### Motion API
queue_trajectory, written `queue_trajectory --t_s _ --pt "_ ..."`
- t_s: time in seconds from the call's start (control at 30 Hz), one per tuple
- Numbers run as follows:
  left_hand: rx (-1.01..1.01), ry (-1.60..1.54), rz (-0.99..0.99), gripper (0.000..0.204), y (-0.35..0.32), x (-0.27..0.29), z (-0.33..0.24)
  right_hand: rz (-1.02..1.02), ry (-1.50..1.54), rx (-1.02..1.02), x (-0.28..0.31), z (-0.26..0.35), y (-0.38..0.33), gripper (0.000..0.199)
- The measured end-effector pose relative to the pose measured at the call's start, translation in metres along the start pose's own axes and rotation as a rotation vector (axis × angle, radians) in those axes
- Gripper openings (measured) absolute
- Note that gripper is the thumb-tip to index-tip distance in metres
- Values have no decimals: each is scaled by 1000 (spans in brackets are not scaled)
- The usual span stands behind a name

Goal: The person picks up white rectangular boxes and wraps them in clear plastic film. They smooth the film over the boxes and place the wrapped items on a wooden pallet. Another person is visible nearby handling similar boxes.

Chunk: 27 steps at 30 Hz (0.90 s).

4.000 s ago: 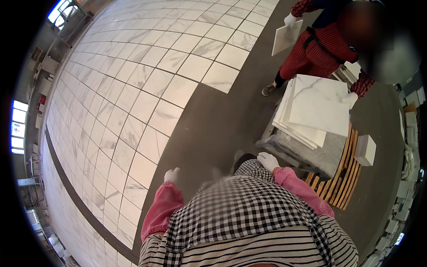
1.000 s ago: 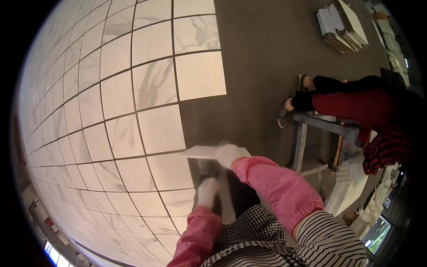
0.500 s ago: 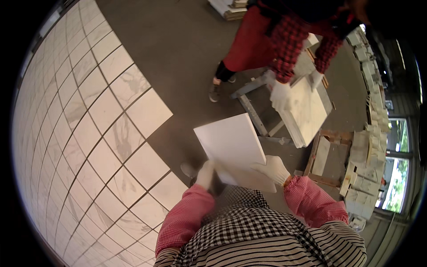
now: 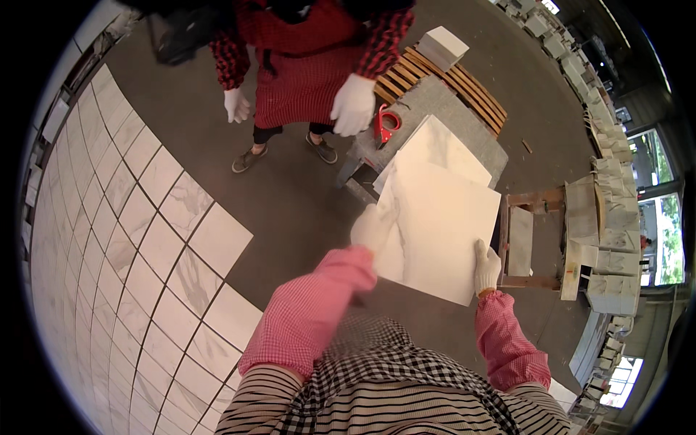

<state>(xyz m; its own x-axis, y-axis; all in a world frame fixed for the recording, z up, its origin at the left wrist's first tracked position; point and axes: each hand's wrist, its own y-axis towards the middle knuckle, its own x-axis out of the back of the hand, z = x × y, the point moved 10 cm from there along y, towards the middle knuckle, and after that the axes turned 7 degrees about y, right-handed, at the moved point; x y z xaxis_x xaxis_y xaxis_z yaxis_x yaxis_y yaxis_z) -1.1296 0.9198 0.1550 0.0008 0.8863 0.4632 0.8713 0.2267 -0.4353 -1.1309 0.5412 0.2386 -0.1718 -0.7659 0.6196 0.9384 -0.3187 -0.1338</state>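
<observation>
The left hand (image 4: 370,230) and right hand (image 4: 487,268) had moved to the grey table (image 4: 429,98); overhanging its near side, the right pinched a veined white tile (image 4: 444,225), left grip too blurred to tell; positioning seemed underway.

We have carried the white tile (image 4: 446,228) forward from close against our apron, so that it now overlaps, in our view, the pile of tiles (image 4: 451,151) on the far table (image 4: 413,101). Our left hand (image 4: 370,228) has risen from low by the near end to the tile's left edge, and our right hand (image 4: 486,266) has shifted farther right with the right edge. Where we saw plain white, faint grey veining now shows on the left. The co-worker (image 4: 308,69), earlier bent over the pile with both hands on it, now stands to its left, hands (image 4: 354,105) off the tiles.
</observation>
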Motion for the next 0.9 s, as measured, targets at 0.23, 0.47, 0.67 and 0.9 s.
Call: queue_trajectory --t_s 0.23,0.47,0.67,0.9 --pt "-96 316 -91 50 112 -10 -83 -116 -94 7 -43 -22 116 56" --pt "-329 728 -366 46 186 -41 -120 -8 -425 55 -58 -14 164 66" --pt "-396 934 32 30 211 -77 -139 122 -674 160 -75 -10 175 67" --pt "-630 612 -62 32 118 -62 -147 60 -885 289 -61 47 161 44"
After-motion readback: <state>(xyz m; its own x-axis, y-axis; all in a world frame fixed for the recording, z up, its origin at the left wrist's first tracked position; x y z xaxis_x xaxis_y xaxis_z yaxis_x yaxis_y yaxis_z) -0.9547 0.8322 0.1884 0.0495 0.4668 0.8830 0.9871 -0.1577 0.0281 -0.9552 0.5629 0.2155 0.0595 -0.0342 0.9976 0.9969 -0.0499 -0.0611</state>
